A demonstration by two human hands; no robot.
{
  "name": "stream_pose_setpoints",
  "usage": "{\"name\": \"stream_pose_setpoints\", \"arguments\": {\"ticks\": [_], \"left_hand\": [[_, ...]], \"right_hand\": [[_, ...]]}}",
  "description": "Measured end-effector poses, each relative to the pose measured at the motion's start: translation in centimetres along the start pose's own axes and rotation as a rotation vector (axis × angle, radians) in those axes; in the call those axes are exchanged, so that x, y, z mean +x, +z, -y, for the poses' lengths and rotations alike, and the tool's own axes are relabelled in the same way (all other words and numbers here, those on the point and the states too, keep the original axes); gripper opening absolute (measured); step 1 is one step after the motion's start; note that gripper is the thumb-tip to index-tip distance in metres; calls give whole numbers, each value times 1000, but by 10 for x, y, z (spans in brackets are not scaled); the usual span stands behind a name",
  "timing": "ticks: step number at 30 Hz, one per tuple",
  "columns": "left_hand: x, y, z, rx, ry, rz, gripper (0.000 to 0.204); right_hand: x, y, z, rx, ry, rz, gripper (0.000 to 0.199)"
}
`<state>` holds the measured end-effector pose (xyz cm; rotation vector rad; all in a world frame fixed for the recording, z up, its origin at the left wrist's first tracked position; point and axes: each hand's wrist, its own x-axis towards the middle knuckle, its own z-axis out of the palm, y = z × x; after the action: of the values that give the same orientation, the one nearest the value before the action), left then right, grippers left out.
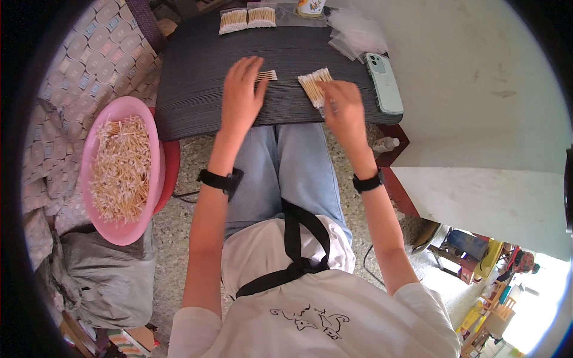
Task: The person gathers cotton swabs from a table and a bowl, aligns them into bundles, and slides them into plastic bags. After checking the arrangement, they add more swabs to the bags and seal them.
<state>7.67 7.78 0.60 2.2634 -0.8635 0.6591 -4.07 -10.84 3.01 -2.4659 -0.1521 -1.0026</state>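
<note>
Over the middle of the dark tabletop, my left hand [242, 89] curls round a few cotton swabs [268, 76]. Their white tips stick out to the right between thumb and fingers, and the rest is hidden by the hand. To the right, my right hand [345, 107] grips the right side of a clear plastic bag of cotton swabs [313, 86]. The swabs in it lie side by side at a slant. Some of the right fingers are slightly blurred and partly hidden from view.
Two filled swab bags [248, 19] lie at the table's far edge, near a cup [310, 7]. Empty clear bags [358, 30] and a phone [385, 83] are at the right, by the wall. A pink basin [155, 179] heaped with loose swabs stands left of the table [191, 89].
</note>
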Motion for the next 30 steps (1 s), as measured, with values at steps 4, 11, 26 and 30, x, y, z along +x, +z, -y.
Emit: {"name": "stream_pose_setpoints", "arguments": {"ticks": [4,11,26,30], "left_hand": [[-3,-2,23,-22,-62,103,39],[-5,-7,22,-65,-93,205,25],[-37,-34,-2,19,167,295,15],[-39,-53,-32,-344,46,305,15]], "right_hand": [[26,46,19,34,-102,192,37],[30,94,20,-299,-116,261,32],[1,51,41,-221,-204,295,9],[-14,14,47,125,54,294,11]]}}
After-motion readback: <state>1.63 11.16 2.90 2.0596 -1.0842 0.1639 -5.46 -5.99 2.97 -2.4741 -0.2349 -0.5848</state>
